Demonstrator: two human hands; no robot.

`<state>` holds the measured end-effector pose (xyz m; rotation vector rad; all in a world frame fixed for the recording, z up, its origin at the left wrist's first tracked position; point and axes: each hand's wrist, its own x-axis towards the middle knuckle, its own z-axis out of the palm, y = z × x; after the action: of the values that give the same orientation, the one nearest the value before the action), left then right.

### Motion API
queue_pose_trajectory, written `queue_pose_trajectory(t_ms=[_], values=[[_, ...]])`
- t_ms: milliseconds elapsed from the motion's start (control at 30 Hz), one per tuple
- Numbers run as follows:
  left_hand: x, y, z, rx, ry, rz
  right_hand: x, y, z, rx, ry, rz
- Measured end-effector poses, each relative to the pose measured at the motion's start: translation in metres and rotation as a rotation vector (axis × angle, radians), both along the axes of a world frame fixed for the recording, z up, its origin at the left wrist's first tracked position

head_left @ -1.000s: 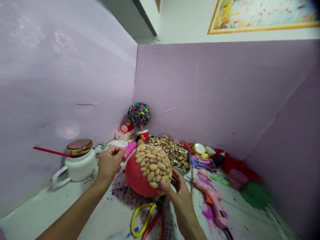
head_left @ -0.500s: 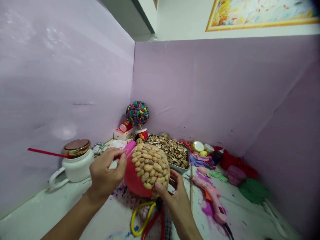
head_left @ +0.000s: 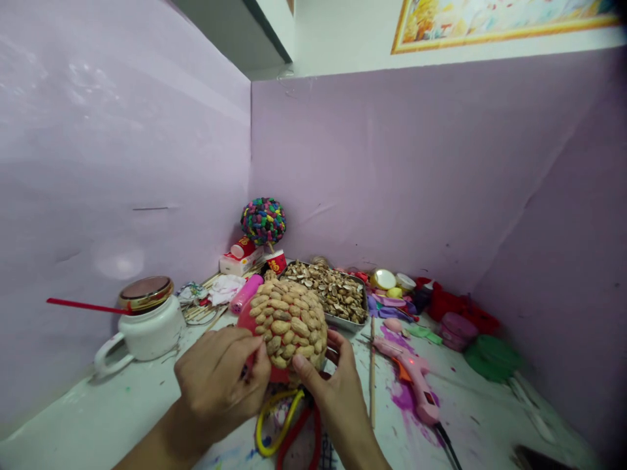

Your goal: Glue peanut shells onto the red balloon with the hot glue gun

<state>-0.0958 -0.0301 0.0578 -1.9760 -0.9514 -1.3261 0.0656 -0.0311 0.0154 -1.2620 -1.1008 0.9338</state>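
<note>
A red balloon (head_left: 246, 316) carries peanut shells (head_left: 289, 320) over much of its surface, set close together. My right hand (head_left: 337, 385) grips it from the lower right, thumb on the shells and fingers behind. At its left side, my left hand (head_left: 225, 378) is closed in a pinch, thumb and forefinger touching the edge of the shell-covered area. Whatever that pinch holds, if anything, is too hidden to make out. Behind the balloon lies a metal tray (head_left: 363, 316) of peanut shell halves (head_left: 337, 290).
A pink glue gun (head_left: 411, 375) with a lit red light lies at right, beside a thin stick (head_left: 373, 378). Yellow-and-red-handled pliers (head_left: 264, 440) lie below the balloon. At left stands a white lidded mug (head_left: 154, 329); a multicoloured ball (head_left: 264, 222) stands behind.
My left hand has moved right and down, its pinched fingers now against the balloon's shells. My right hand keeps its hold. The view has shifted slightly.
</note>
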Motion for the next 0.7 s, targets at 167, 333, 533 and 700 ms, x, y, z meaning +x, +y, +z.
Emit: queue_pose_trajectory(t_ms=[167,333,533,700], values=[[-0.002,0.011,-0.005,-0.124,-0.336,0.038,-0.002,-0.002,-0.002,0.001,0.029,-0.011],[-0.007,0.013,-0.003,-0.078,-0.372,0.075,-0.001,-0.003,-0.001,0.021,0.054,0.014],[-0.014,0.014,-0.004,-0.038,-0.367,0.042,0.001,0.000,-0.001,0.067,0.053,0.084],[-0.017,0.018,-0.005,-0.079,-0.417,0.075,0.011,0.005,0.001,0.042,0.071,0.141]])
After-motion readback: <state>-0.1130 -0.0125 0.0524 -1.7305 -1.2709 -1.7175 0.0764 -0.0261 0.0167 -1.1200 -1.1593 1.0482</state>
